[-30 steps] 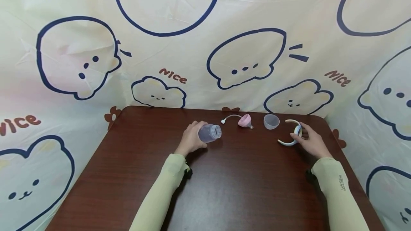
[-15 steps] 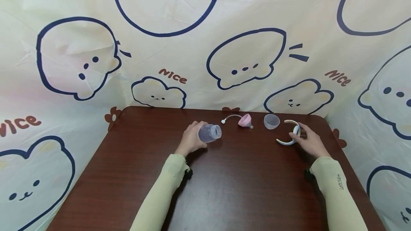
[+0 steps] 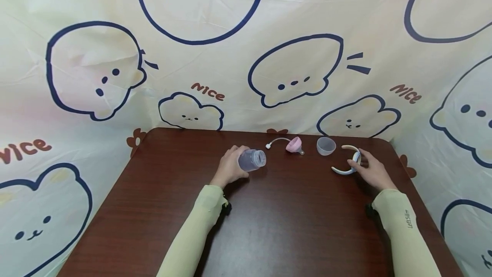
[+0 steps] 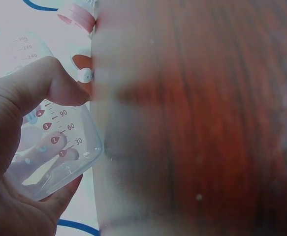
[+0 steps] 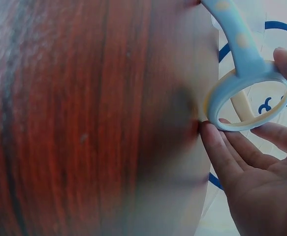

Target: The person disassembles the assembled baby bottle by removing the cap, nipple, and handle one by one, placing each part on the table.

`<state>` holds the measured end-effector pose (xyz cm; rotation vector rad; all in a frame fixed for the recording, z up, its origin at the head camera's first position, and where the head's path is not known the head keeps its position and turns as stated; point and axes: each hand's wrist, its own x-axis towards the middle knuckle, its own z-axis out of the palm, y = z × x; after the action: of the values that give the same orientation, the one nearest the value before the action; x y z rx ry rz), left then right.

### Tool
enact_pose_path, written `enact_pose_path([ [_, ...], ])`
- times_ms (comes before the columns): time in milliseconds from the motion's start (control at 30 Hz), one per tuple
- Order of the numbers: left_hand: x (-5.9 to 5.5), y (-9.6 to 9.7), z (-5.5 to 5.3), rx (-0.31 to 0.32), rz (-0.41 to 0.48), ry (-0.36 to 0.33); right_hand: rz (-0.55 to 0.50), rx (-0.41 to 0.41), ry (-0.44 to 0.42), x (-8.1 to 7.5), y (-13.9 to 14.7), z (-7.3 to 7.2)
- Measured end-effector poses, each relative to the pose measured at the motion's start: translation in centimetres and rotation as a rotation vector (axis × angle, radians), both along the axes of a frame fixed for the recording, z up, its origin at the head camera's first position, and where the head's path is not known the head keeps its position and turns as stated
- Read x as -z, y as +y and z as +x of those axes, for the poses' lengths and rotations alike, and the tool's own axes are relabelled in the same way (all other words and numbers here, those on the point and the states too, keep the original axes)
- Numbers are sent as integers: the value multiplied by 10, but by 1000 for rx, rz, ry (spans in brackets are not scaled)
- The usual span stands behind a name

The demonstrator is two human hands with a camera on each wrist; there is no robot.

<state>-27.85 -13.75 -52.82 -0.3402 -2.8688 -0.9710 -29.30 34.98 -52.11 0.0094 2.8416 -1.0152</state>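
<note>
My left hand (image 3: 229,168) grips a clear baby bottle (image 3: 250,160), tilted so its uncapped, threaded mouth faces right. In the left wrist view the bottle (image 4: 79,142) shows red measuring marks, and the thumb lies across its side. On the right, my right hand (image 3: 372,169) holds a pale blue bottle handle ring (image 3: 355,160) with two curved arms pointing left. The right wrist view shows fingertips and thumb at the rim of the handle ring (image 5: 214,105). Between the hands lie a pink collar with a teat (image 3: 294,145), a thin straw tube (image 3: 277,139) and a clear cap (image 3: 326,146).
The dark brown wooden table (image 3: 276,217) reaches back to a cartoon-printed cloth (image 3: 230,63) that hangs behind it and along both sides. The pink collar, tube and clear cap stand in a row near the table's far edge.
</note>
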Motion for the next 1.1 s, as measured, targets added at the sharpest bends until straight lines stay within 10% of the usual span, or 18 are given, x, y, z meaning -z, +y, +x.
enact_pose_path([
  [1100, -1, 1, 0, 4, 5, -4, -9, 14, -39, 0, -4, -1],
])
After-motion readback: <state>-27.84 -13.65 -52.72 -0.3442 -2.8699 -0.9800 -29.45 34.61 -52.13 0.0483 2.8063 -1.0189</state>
